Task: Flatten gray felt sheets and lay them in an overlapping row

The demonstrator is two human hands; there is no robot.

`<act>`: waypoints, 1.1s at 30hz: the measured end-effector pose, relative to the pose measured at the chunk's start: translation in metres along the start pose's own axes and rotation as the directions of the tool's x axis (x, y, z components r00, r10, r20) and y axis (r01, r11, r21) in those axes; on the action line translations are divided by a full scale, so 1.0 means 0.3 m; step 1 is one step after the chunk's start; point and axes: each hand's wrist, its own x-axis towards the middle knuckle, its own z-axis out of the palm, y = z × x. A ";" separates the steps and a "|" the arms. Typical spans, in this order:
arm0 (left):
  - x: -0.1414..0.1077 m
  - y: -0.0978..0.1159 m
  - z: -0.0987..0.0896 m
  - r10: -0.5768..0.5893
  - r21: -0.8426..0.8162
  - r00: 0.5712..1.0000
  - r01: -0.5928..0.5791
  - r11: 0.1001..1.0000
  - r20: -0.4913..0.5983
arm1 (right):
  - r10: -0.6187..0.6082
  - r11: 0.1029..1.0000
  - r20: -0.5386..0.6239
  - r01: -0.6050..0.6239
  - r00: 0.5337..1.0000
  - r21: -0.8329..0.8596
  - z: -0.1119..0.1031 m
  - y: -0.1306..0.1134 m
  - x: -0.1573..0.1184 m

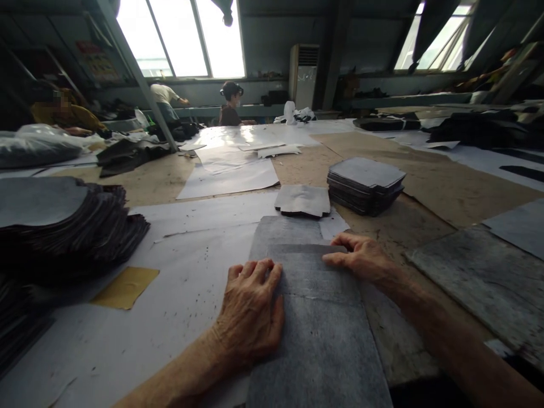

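Note:
A long grey fabric panel (318, 340) lies lengthwise in front of me, its near end running out of view. Across its far part runs a darker band (304, 249), like a raised or folded edge. My right hand (361, 258) pinches this edge at its right end between thumb and fingers. At the left side, my left hand (255, 306) has curled fingers on the panel's edge, with the thumb against the grey surface; its fingertips are partly hidden. Just beyond lies a small pile of cut grey pieces (302, 199), near a taller stack of grey pieces (365, 173).
Tall stacks of dark-edged pieces (38, 201) stand at left, beside a yellow card (126, 287). White paper (182, 260) and brown board (459, 170) cover the table. A grey slab (488, 277) lies at right. A metal post (136, 73) rises at left; several people work farther back.

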 end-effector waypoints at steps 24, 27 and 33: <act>-0.004 -0.003 0.017 0.080 -0.039 0.997 -0.081 0.996 -0.022 | -0.072 0.953 -0.155 0.022 0.985 -0.302 0.069 -0.001 -0.011; -0.001 -0.007 0.020 0.099 -0.023 0.994 -0.100 0.995 -0.037 | -0.218 0.926 -0.347 0.080 0.912 -0.370 0.072 0.012 -0.026; -0.007 -0.024 0.034 0.139 0.010 0.987 -0.138 0.990 -0.077 | -0.522 0.845 -0.465 0.360 0.715 -0.395 0.027 0.053 -0.053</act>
